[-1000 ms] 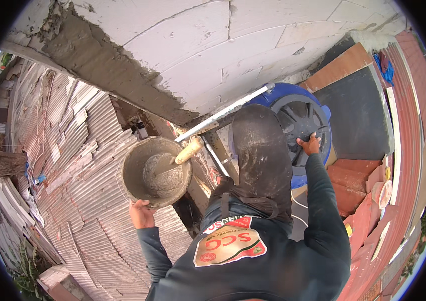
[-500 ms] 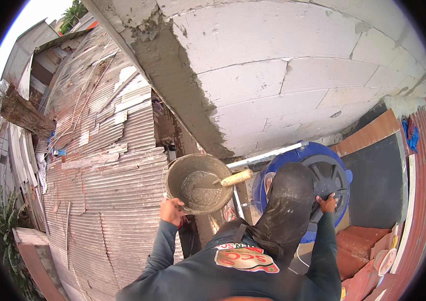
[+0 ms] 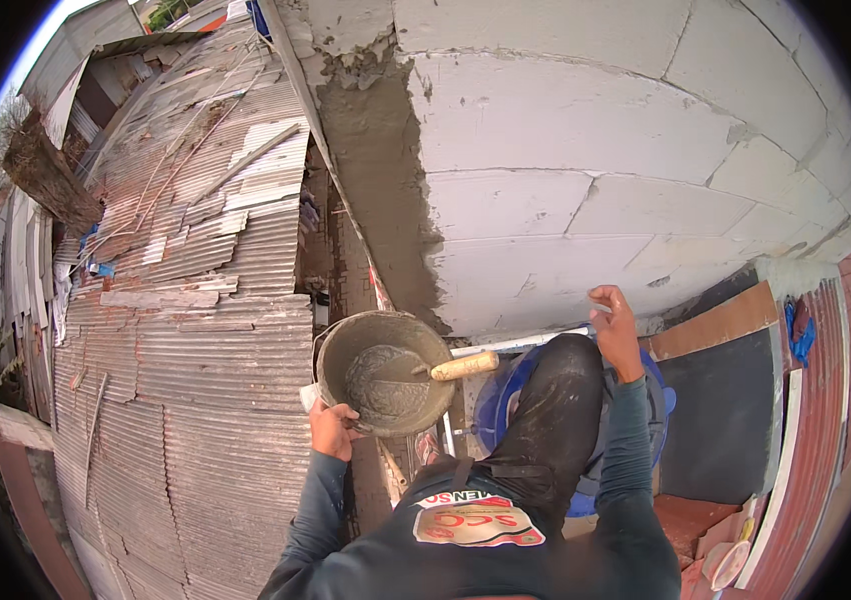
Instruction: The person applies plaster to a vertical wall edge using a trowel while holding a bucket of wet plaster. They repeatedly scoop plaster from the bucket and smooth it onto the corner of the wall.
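Observation:
My left hand (image 3: 333, 428) grips the near left edge of a mortar-smeared bucket (image 3: 421, 342). Grey wet mortar (image 3: 370, 408) lies in its bottom. A trowel (image 3: 465, 366) rests in the bucket, its yellowish handle sticking out over the right rim and its blade down in the mortar. Above my bent knee, my right hand (image 3: 617, 335) is raised in front of the wall, empty, with loosely curled fingers apart. Ahead stands a white block wall (image 3: 565, 130), a strip of wet mortar (image 3: 375, 200) spread along its left edge.
A straight edging strip (image 3: 337, 180) runs along the wall's corner. My leg is over a blue barrel (image 3: 493, 405) with a dark lid, beside a white pipe (image 3: 515, 343). Rusty corrugated roofing (image 3: 225, 370) spreads out at left, lower down. A dark panel (image 3: 715, 400) lies at right.
My right hand has lifted off the dark barrel lid and risen toward the wall. The left hand still holds the bucket, and the view has shifted.

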`<state>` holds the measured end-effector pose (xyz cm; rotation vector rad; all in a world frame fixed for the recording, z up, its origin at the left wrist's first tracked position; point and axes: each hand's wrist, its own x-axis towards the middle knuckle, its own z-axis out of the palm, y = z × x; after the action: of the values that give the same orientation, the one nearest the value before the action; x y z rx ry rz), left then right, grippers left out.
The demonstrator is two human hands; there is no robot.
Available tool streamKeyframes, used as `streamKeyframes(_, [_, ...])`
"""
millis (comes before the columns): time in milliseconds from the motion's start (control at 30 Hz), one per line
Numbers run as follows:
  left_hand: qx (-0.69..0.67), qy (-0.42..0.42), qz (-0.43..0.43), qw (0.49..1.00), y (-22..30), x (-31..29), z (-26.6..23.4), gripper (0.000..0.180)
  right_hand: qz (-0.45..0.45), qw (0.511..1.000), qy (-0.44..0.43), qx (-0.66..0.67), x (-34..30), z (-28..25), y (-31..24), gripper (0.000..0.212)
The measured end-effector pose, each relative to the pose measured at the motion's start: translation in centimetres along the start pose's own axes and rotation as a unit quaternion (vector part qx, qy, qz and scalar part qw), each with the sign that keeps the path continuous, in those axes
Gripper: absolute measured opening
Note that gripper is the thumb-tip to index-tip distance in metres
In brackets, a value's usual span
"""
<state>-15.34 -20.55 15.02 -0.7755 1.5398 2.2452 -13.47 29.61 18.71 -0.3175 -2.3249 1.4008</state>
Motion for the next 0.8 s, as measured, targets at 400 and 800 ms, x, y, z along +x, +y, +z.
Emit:
streamKeyframes(400, [-0.016, 0.040, 0.065, 0.997, -3.5, -0.8, 2.6, 0.047, -0.180, 0.770, -0.515, -0.331, -3.0, 20.6, -3.8, 0.043])
streamKeyframes(800, [0.045, 0.023, 0.068, 0.996, -4.3, 0.8, 6.2, 0.039, -0.408, 0.728, -0.320, -0.448, -1.8, 21.2, -5.7, 0.011])
